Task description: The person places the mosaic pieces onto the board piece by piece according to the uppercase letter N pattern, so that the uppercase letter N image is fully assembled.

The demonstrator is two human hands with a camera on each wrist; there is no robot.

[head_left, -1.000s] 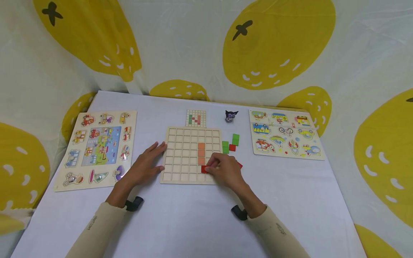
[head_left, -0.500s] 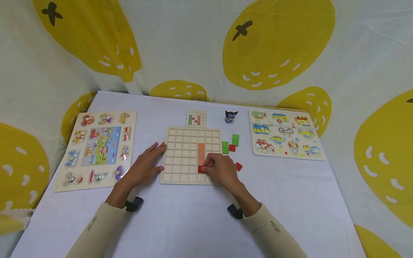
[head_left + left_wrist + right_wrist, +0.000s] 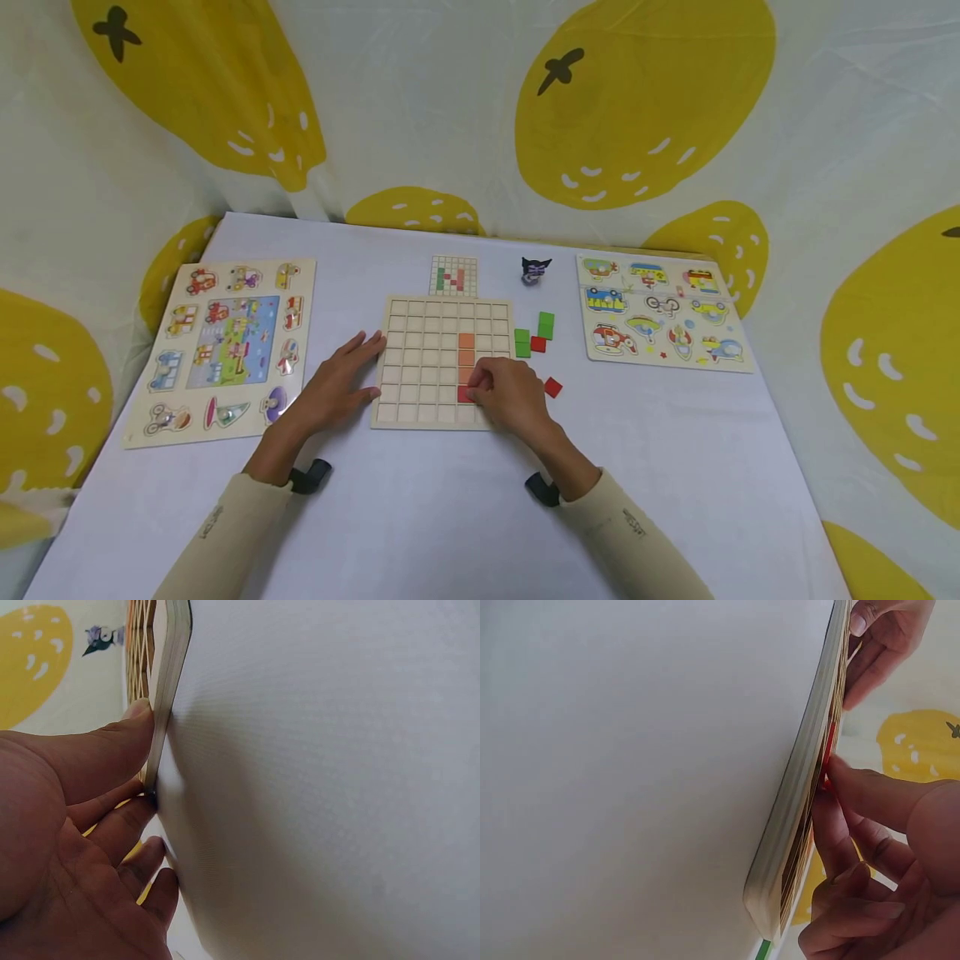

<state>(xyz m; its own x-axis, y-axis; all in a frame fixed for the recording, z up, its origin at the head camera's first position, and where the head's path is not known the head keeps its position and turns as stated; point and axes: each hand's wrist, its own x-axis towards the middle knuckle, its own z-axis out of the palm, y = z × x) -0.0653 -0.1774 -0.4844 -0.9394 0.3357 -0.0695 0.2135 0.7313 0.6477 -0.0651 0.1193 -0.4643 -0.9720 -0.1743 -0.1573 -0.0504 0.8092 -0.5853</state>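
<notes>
A wooden grid board [image 3: 420, 357] lies flat in front of me. Three orange square tiles [image 3: 467, 357] fill a column of its cells. Just below them is a red square tile [image 3: 463, 394], low in the same column, and my right hand [image 3: 512, 398] pinches it between thumb and finger; its right part is hidden by the fingertips. In the right wrist view, the red tile [image 3: 829, 742] shows as a thin strip at the thumb tip. My left hand [image 3: 337, 385] rests with fingers spread against the board's left edge; the left wrist view shows its thumb [image 3: 112, 746] on that edge.
Green tiles [image 3: 546, 325] and loose red tiles [image 3: 553, 387] lie right of the board. Behind it are a small pattern card [image 3: 453, 276] and a dark-eared figurine [image 3: 534, 270]. Vehicle puzzle boards stand at left [image 3: 234, 342] and right [image 3: 663, 312].
My right hand has shifted slightly left with the red tile, which now lines up under the orange column. The loose red tile at right has come into fuller view. My left hand stays put.
</notes>
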